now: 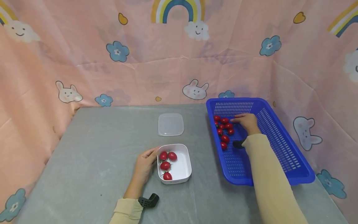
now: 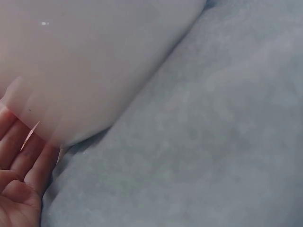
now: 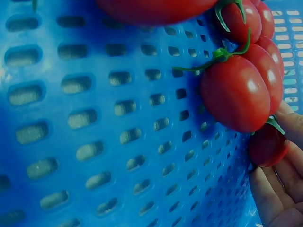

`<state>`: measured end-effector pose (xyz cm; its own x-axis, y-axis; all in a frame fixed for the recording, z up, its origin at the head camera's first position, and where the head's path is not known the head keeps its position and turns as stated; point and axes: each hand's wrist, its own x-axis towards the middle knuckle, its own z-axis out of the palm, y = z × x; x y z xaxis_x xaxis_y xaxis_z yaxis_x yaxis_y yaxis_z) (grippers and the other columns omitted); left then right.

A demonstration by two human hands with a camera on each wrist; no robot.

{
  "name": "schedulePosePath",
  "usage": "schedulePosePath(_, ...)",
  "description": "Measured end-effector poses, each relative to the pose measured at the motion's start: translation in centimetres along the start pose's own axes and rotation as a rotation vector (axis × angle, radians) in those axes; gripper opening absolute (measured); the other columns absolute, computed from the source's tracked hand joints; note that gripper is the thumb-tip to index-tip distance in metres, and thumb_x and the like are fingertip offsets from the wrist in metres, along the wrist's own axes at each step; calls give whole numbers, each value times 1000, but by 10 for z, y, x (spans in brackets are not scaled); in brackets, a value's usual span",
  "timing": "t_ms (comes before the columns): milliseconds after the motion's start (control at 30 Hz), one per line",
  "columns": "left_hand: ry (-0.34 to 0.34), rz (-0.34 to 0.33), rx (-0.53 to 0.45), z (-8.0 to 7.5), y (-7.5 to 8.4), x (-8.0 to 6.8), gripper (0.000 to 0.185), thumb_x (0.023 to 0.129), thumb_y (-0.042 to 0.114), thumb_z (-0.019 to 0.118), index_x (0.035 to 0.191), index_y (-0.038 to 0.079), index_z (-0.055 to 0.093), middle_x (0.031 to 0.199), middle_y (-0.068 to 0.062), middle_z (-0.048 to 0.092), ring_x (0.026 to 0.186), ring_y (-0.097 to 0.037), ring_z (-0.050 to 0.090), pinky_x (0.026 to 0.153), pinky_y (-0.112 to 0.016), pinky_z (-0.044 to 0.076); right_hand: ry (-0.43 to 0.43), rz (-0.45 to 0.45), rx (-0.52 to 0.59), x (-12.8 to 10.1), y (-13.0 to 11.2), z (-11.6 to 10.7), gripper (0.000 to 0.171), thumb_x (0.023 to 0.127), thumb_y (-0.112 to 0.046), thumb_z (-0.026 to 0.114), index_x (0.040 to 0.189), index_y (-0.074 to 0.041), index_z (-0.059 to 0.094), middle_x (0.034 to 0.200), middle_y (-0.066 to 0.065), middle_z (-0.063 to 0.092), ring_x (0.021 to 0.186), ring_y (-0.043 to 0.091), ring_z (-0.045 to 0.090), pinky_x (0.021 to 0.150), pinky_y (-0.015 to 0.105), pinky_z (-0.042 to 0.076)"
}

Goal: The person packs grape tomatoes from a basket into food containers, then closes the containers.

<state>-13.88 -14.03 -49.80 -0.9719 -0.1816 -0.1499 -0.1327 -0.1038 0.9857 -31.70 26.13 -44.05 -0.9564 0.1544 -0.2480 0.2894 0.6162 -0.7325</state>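
A white square container (image 1: 188, 161) sits on the grey table and holds several red cherry tomatoes (image 1: 165, 165). My left hand (image 1: 144, 163) rests against its left side with straight fingers (image 2: 19, 189) laid along the white wall (image 2: 85, 61). To the right, a blue slotted basket (image 1: 235, 101) has several more tomatoes (image 1: 225, 138) along its left side. My right hand (image 1: 247, 122) reaches into that pile. In the right wrist view its fingers (image 3: 279, 198) pinch a small tomato (image 3: 266, 145) beside a bigger one (image 3: 239, 94).
A clear plastic lid (image 1: 171, 124) lies flat on the table behind the container. Pink printed cloth (image 1: 179, 62) walls the table on three sides. Bare grey table surface (image 1: 98, 149) stretches to the left. Black wrist mounts (image 1: 149, 200) show at both sleeves.
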Motion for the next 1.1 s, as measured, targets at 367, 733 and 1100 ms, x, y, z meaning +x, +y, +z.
schedulePosePath(367, -4, 11, -45, 1, -3, 1, 36, 94, 15, 68, 118, -12, 66, 107, -6, 76, 94, 0, 67, 86, -18, 53, 22, -13, -31, -1, 1, -1, 54, 89, -25, 73, 129, 9, 59, 139, 29, 54, 139, 44, 41, 119, 53, 29)
schedulePosePath(733, -14, 17, -43, 0, -3, 2, 37, 94, 16, 68, 119, -11, 66, 108, -5, 76, 95, 1, 67, 87, -18, 53, 84, 1, -6, -4, -7, 1, 50, 91, -23, 72, 129, 7, 61, 137, 28, 56, 137, 42, 44, 119, 53, 30)
schedulePosePath(1100, -1, 14, -58, 1, -5, 2, 36, 94, 15, 68, 118, -12, 66, 103, 1, 77, 92, 1, 68, 86, -17, 54, 56, -91, 227, -29, -62, -8, 59, 92, -37, 71, 138, -3, 57, 145, 19, 54, 137, 32, 48, 116, 45, 38)
